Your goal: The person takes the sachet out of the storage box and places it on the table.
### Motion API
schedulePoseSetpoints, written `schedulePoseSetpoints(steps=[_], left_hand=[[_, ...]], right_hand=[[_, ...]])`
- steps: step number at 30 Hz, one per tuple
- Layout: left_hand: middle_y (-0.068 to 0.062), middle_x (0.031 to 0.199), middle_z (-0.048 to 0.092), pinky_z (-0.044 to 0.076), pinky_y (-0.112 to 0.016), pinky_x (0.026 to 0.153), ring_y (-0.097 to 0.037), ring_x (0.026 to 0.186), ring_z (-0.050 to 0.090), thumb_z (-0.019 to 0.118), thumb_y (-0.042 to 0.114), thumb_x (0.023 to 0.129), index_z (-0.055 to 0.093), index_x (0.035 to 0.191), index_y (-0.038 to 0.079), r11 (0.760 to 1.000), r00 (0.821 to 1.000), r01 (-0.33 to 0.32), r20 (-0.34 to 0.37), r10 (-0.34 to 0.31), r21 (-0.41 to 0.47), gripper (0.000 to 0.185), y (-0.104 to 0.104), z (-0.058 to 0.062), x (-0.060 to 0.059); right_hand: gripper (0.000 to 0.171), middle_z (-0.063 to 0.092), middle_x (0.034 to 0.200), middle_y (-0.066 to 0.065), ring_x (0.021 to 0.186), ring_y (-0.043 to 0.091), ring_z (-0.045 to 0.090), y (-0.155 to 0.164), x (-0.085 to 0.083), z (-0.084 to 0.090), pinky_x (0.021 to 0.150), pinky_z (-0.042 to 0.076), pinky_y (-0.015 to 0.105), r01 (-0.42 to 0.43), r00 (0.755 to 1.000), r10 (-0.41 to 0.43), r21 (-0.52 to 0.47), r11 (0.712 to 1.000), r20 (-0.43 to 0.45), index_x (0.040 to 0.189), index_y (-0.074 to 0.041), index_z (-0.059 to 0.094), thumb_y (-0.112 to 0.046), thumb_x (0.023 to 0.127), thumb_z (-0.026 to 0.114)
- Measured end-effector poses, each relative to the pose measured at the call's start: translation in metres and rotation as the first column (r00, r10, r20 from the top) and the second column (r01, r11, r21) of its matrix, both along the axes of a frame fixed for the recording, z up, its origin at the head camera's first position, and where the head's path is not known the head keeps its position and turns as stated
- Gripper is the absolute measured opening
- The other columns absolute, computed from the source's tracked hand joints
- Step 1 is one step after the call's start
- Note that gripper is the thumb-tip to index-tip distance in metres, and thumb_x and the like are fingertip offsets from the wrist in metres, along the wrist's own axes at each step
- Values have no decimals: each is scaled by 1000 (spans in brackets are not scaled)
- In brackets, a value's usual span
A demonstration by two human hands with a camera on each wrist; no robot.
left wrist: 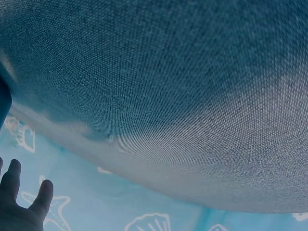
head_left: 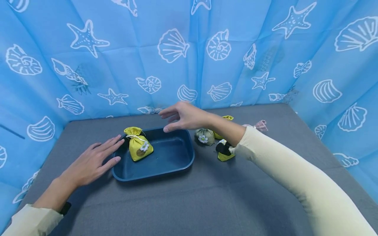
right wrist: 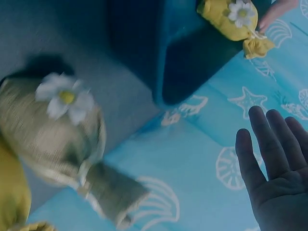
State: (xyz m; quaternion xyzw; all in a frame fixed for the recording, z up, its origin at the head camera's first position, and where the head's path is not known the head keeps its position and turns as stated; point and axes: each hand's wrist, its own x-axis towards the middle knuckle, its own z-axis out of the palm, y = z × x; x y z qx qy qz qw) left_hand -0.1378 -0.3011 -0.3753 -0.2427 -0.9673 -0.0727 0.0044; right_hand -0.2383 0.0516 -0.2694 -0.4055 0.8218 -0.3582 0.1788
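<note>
A yellow drawstring pouch (head_left: 141, 147) with a white flower leans inside the left end of a dark blue tray (head_left: 165, 169). My left hand (head_left: 95, 161) lies along the tray's left rim, fingers extended, fingertips close to the pouch's gathered neck. Over the tray's far right part hovers my right hand (head_left: 184, 116), fingers relaxed and holding nothing. In the right wrist view, that hand (right wrist: 279, 178) shows spread fingers, with a grey-green pouch (right wrist: 57, 130) nearby. The left wrist view shows only part of the left hand (left wrist: 24, 202), at its lower left corner.
Right of the tray stands the grey-green pouch (head_left: 204, 136), with yellow pouches (head_left: 225, 156) and a pink one (head_left: 261, 126) partly behind my right forearm. A grey cloth (head_left: 183, 206) covers the table. Blue shell-printed curtains (head_left: 177, 75) hang around the back and sides.
</note>
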Motion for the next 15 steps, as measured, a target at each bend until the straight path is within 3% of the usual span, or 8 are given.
schedulePoseSetpoints(steps=[15], left_hand=[[-13,162,28,29,-68,106,-42,142,35,48,41,104,33,157,14,1000,1000,6,11,-6,16,61,0,-1,-1]], right_hand=[[57,55,143,15,125,26,59,-52,2,-25,101,49,29,-91,996,91,6,996,-3,143,-1,50,-20,94,71]])
